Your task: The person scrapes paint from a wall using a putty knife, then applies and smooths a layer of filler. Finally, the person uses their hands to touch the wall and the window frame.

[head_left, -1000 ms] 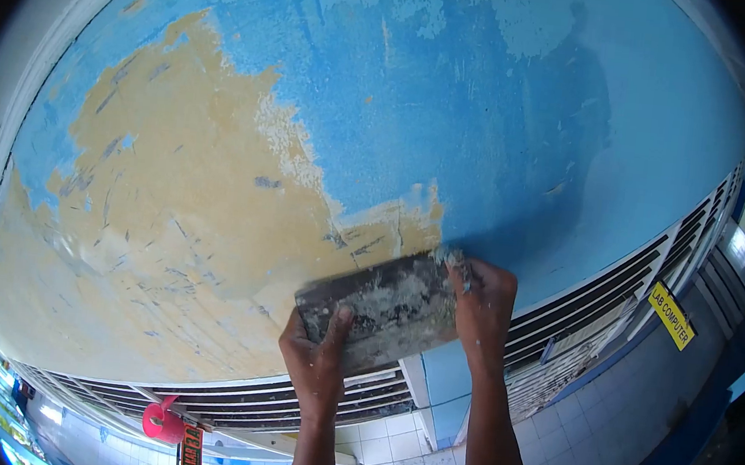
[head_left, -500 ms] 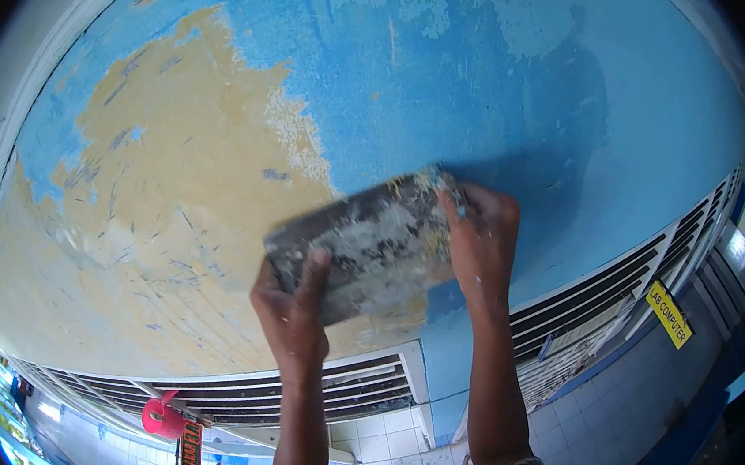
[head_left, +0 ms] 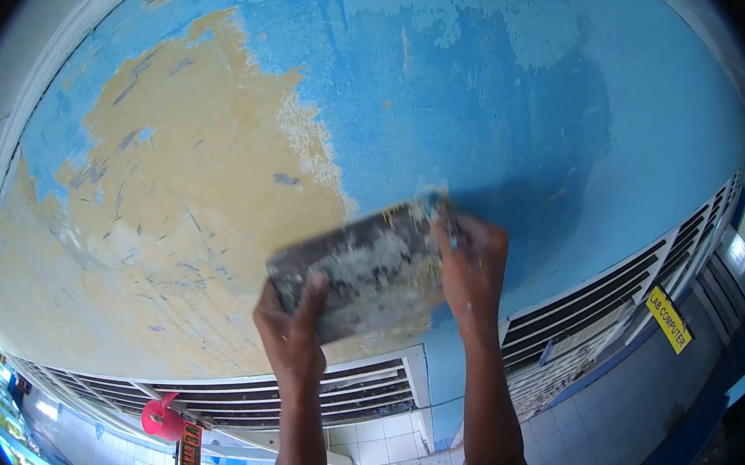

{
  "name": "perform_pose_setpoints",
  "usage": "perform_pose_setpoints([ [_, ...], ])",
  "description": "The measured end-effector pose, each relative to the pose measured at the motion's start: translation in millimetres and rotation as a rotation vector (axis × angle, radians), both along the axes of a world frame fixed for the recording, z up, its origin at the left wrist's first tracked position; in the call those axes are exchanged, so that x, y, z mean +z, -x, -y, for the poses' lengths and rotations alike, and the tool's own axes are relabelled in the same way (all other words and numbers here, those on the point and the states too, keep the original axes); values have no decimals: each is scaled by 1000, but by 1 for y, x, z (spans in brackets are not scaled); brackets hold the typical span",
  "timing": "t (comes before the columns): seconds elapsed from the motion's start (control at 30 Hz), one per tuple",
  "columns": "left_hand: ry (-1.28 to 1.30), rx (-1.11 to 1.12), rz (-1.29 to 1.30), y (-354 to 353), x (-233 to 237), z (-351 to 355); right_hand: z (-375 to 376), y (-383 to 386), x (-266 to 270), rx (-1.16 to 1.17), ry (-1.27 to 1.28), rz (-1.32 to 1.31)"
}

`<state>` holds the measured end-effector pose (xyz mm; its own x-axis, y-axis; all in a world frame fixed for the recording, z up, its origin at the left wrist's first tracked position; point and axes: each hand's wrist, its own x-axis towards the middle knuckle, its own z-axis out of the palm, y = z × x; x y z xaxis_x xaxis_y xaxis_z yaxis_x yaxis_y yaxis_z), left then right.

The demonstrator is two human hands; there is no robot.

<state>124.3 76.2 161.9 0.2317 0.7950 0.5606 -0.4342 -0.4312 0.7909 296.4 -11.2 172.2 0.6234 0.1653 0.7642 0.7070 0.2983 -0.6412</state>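
A dark, rectangular board (head_left: 370, 263), slightly blurred, is held tilted in front of the wall with its right end higher. Pale, crusty residue covers much of its near face, with yellowish and bluish bits at the right end. My left hand (head_left: 294, 319) grips the lower left corner, thumb across the face. The right end is gripped by my right hand (head_left: 471, 272), its fingers near the upper corner. Behind the board is a wall (head_left: 193, 155) with a bare tan patch amid peeling blue paint. Whether the board's far edge touches the wall is hidden.
White louvred vents (head_left: 359, 391) run below the wall. A pink dipper (head_left: 163, 420) hangs at the lower left beside a dark sign (head_left: 190, 451) with red lettering. At the right, a yellow sign (head_left: 670, 319) reads "LAB COMPUTER". White floor tiles (head_left: 380, 450) lie far below.
Both hands and the board have moved down along the wall, keeping much the same tilt and grip. The view has shifted slightly.
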Motion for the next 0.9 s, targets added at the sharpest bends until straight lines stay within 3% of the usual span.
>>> perform_pose_setpoints([
  [0.1,32,-28,17,-1,-15,-1,-1,0,-4,-49,1,37],
  [0.23,-26,-33,39,-5,28,-2,-1,-8,41,-110,12,126],
  [0.27,-33,-37,33,-5,34,-3,4,-1,52,23,64,-110],
  [0.4,-50,-20,-31,-4,-2,-2,5,-5,3,-154,-23,122],
  [0.47,1,-3,-77,-6,-21,5,13,2,-17,-77,124,-130],
  [0.57,5,-58,-4,-7,-3,1,7,-8,5,-100,24,53],
  [0.67,-10,-116,52,-9,22,-1,10,-6,39,33,49,-108],
  [0.8,-24,-103,23,-13,-7,2,9,-12,1,-74,2,44],
  [0.9,-9,-74,-44,-10,-1,3,10,-14,-2,-14,67,-159],
])
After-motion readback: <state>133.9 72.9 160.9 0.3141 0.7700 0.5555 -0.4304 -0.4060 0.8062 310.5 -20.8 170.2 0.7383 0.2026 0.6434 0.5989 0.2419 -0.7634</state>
